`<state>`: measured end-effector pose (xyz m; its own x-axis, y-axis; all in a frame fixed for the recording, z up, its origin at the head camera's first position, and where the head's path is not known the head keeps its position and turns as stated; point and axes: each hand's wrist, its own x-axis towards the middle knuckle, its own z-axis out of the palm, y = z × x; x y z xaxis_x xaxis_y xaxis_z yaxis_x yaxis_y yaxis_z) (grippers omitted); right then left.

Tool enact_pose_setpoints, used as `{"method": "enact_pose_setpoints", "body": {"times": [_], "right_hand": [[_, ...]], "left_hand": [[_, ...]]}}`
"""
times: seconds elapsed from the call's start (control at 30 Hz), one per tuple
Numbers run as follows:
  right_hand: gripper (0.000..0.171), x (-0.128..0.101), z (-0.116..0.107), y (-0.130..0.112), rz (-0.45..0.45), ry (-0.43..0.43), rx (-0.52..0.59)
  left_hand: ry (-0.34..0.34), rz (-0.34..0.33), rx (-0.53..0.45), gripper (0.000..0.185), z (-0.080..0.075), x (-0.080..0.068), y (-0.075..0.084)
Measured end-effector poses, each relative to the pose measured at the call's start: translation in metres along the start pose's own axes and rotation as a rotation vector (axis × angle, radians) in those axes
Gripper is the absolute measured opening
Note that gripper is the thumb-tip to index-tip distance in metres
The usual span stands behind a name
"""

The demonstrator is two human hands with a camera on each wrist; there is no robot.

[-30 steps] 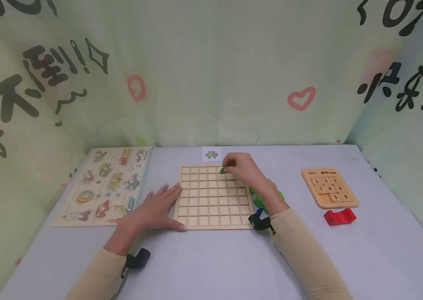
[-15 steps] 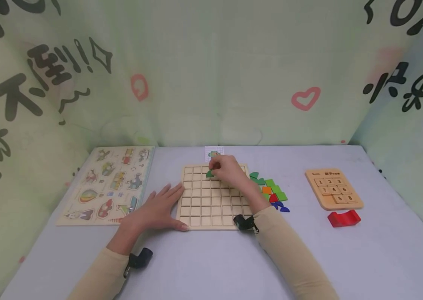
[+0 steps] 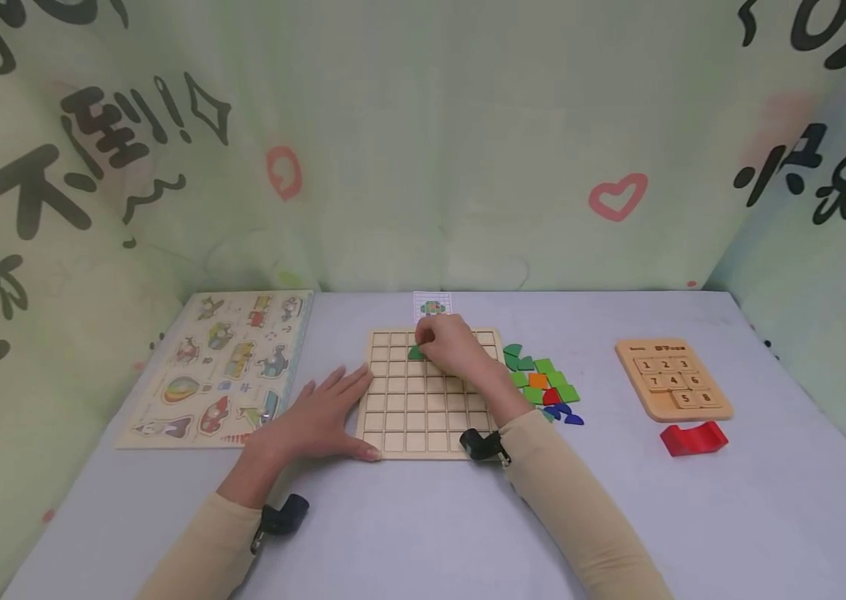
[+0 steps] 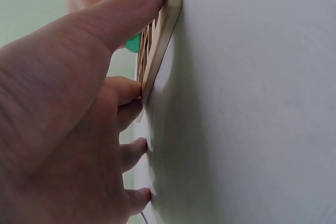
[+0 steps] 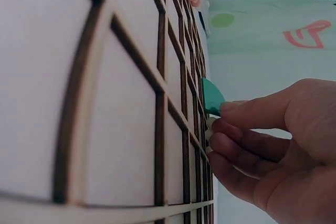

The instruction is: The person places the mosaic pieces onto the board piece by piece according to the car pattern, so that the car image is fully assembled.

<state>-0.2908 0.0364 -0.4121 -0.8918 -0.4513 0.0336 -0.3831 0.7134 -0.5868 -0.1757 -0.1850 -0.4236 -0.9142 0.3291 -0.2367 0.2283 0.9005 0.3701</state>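
A wooden grid board [image 3: 423, 417] lies flat in the middle of the table. My right hand [image 3: 447, 346] pinches a small green piece [image 3: 415, 353] and holds it down on a cell near the board's far edge; the right wrist view shows the green piece [image 5: 211, 97] at my fingertips [image 5: 227, 109] against the grid board [image 5: 131, 103]. My left hand [image 3: 321, 421] lies flat with fingers spread, pressing the board's left edge; in the left wrist view the thumb [image 4: 142, 3] rests along the board's rim [image 4: 168, 40]. A small picture card [image 3: 432, 306] lies beyond the board.
A pile of green, orange, red and blue pieces [image 3: 544, 383] sits right of the board. Further right are a wooden number slide puzzle [image 3: 673, 379] and a red curved block [image 3: 693, 437]. A wooden animal peg puzzle [image 3: 223, 367] lies at the left. Curtains close in three sides.
My right hand has carried the green piece leftward along the board's far rows and lowered it onto a cell. The left hand has stayed at the board's left edge.
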Motion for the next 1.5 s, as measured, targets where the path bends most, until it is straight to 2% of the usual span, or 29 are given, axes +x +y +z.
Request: {"method": "enact_pose_setpoints", "body": {"times": [0.2,0.47,0.63,0.77,0.9,1.37,1.5], "right_hand": [[0.020,-0.003,-0.001,-0.003,0.013,-0.049,-0.042],[0.020,-0.009,-0.001,-0.006,0.030,-0.075,-0.022],[0.022,-0.015,-0.001,-0.005,-0.010,-0.130,-0.037],[0.028,-0.023,-0.010,-0.005,-0.030,-0.194,-0.050],[0.035,-0.033,-0.023,-0.004,-0.003,-0.211,-0.052],[0.035,-0.057,-0.064,0.039,0.073,-0.145,-0.055],[0.035,-0.063,-0.075,0.051,0.114,-0.161,-0.067]], "left_hand": [[0.005,0.009,0.006,0.121,-0.001,0.001,0.001],[-0.001,0.002,0.005,0.121,0.000,0.001,0.000],[-0.005,-0.002,0.003,0.121,-0.002,-0.003,0.000],[-0.003,-0.006,0.006,0.121,-0.002,-0.004,-0.002],[0.006,-0.001,0.009,0.122,0.000,-0.004,-0.005],[0.024,0.021,-0.008,0.122,0.002,-0.002,-0.003],[0.029,0.018,0.003,0.121,0.000,-0.002,-0.001]]}}
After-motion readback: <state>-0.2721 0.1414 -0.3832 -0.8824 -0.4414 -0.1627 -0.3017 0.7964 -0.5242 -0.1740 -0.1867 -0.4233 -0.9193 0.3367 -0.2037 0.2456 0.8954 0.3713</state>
